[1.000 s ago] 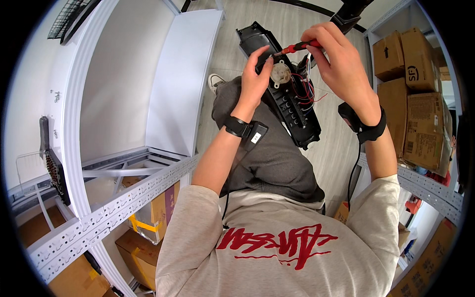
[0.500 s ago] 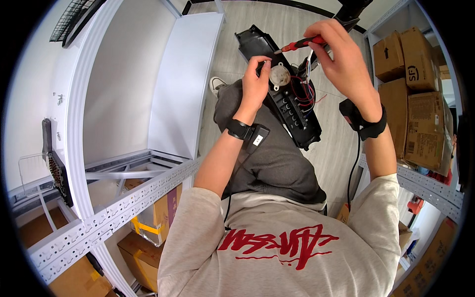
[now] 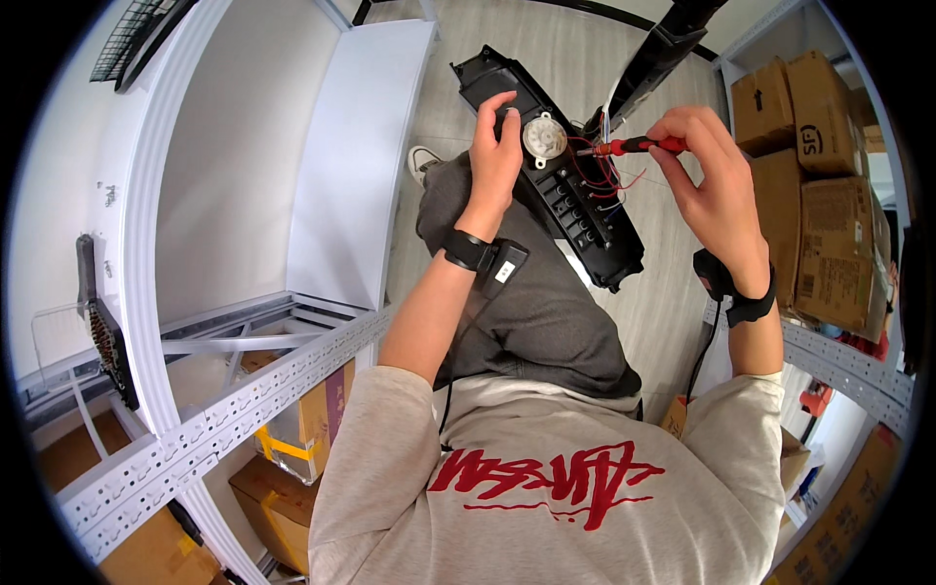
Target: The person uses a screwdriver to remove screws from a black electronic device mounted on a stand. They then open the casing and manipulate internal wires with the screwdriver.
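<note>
A red-and-black screwdriver is gripped in the fingers of my right hand, lying almost level. Its tip points left, over the red wires beside a round pale part. That part sits on a long black plastic panel with a row of ring-shaped recesses, slanting across my knee. By the panel's left edge is my left hand, its thumb and forefinger apart with nothing visible between them. Whether its hidden fingers touch the panel I cannot tell. A white cable rises from the wires beside a black post.
White shelving stands at my left, with a perforated metal beam and cardboard boxes below it. Stacked cartons fill a rack on the right. A black strap device with a cord is on my left wrist, another on the right.
My right hand has come down and the screwdriver tip has shifted right, from the panel's far part to the wires. My left thumb and forefinger have parted. The panel has shifted slightly.
</note>
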Demonstrator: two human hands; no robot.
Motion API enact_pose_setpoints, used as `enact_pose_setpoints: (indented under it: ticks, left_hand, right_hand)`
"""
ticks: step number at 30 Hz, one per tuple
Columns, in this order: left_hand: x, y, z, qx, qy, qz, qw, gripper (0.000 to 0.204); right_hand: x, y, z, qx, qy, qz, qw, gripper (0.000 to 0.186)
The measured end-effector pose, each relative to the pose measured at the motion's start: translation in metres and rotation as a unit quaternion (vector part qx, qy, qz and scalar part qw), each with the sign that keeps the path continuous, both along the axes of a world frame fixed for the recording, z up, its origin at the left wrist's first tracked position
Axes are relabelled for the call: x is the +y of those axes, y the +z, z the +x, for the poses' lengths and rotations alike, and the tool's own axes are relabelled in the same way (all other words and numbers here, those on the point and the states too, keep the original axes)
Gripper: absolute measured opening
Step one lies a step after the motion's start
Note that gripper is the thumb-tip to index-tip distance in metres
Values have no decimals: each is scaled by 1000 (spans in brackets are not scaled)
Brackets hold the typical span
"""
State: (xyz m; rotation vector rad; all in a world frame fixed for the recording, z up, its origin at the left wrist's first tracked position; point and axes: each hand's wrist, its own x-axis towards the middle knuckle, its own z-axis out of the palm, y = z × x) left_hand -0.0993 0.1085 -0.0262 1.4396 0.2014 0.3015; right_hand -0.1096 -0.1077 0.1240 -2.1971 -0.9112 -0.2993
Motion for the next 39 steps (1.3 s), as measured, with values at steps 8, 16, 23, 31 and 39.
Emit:
enact_pose_setpoints:
  ticks: [8, 16, 23, 31, 39]
  left_hand:
    - [1, -9, 1, -38, -30, 3, 999, 45]
    - [1, -9, 0, -47, -36, -13, 998, 50]
    - [2, -15, 3, -50, -31, -4, 998, 50]
    - [2, -12, 1, -33, -34, -12, 999, 50]
    - [2, -14, 2, -43, -32, 0, 999, 50]
  right_hand:
    - [2, -14, -7, 19, 8, -12, 1000, 21]
    - [6, -24, -7, 24, -2, -18, 1000, 18]
    - [8, -25, -8, 17, -21, -8, 1000, 17]
    - [7, -21, -9, 7, -28, -14, 999, 17]
    - [9, -26, -9, 17, -24, -6, 1000, 17]
